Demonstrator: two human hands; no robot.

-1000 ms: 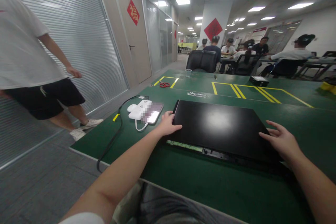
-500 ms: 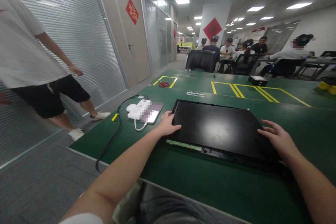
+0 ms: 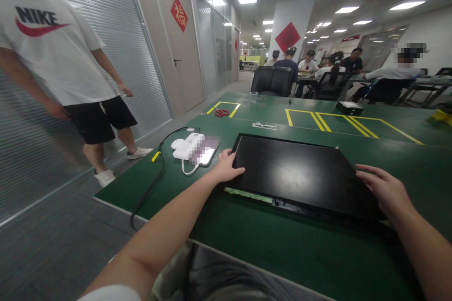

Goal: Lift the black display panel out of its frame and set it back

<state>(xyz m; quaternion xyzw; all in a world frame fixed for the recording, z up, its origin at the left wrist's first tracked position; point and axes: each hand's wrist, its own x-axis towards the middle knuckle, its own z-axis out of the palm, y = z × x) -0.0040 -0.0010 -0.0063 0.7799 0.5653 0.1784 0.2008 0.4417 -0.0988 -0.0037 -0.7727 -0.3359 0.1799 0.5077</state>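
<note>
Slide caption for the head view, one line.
Left hand and right hand at opposite ends of a black panel on a green table.

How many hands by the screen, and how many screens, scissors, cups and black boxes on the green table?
Hands: 2 (left hand, right hand)
Screen: 1
Scissors: 1 pair
Cup: 1
Black box: 1
Total: 6
</note>
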